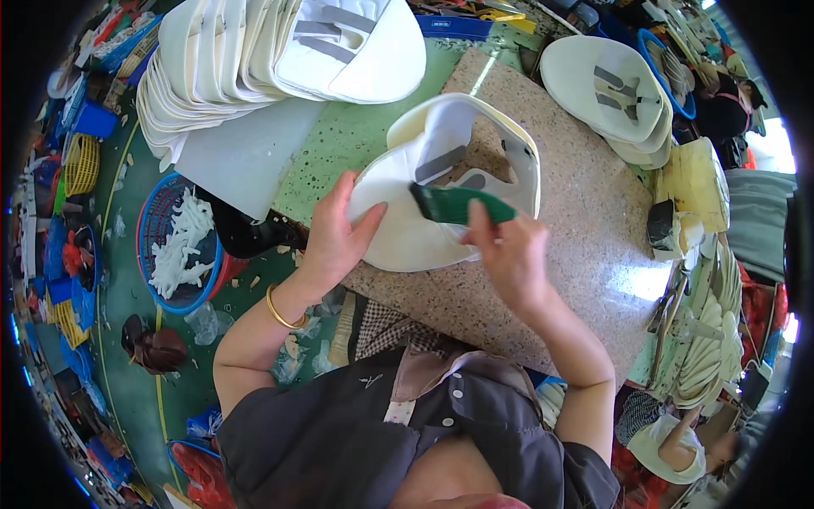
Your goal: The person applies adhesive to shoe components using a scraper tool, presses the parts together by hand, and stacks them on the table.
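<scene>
A white padded shell with a rounded flap and grey strips inside (405,233) stands on the speckled stone tabletop (585,220) in front of me. My left hand (341,229) grips the shell's left edge, thumb on its white face and fingers behind. In my right hand (517,254) is a green-handled brush (466,206), held between thumb and fingers. The brush's dark bristle end points left and lies over the shell's inner side, near a grey strip. Whether the bristles touch the surface I cannot tell.
A tall stack of similar white shells (246,59) stands at the far left, with a smaller stack (606,85) at the far right. A blue-rimmed basket (146,263) with white scraps sits at left. A yellowish block (691,187) lies at right. Another person (670,445) is at lower right.
</scene>
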Available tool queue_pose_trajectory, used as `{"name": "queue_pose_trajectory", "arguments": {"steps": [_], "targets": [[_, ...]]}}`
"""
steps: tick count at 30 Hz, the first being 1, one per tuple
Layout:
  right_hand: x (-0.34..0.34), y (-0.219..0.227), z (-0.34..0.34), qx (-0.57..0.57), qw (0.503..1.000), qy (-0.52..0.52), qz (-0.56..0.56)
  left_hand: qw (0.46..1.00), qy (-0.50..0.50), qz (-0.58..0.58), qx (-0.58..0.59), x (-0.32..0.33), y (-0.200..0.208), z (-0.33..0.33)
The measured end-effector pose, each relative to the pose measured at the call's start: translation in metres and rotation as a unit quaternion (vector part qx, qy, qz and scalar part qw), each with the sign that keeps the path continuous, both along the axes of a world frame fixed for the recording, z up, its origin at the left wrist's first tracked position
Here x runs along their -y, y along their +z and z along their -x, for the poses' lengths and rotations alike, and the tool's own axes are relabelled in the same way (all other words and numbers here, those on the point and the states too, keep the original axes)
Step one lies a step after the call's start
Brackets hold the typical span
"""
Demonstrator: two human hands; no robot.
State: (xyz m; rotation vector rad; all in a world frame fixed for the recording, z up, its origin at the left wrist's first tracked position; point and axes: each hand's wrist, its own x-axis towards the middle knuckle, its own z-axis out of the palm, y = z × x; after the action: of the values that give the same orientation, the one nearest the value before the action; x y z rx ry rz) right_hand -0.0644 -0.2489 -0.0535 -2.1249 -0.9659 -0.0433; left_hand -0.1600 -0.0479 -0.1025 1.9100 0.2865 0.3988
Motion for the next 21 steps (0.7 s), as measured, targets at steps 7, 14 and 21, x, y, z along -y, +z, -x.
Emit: {"name": "queue_pose_trajectory", "arguments": {"steps": [7,14,21], "targets": [[0.071,0.022,0.004,-0.019,0.996,-0.065,0.055,0.995,-0.017,-0.084,0.042,0.011,0.032,-0.002],[0.185,0.081,0.002,-0.045,0.934,-0.286,-0.206,0.977,-0.112,0.064,0.172,0.014,0.085,-0.145],[0.233,0.054,0.019,0.001,0.928,-0.363,-0.079,0.971,-0.009,-0.204,0.127,0.098,-0.004,-0.354]]}}
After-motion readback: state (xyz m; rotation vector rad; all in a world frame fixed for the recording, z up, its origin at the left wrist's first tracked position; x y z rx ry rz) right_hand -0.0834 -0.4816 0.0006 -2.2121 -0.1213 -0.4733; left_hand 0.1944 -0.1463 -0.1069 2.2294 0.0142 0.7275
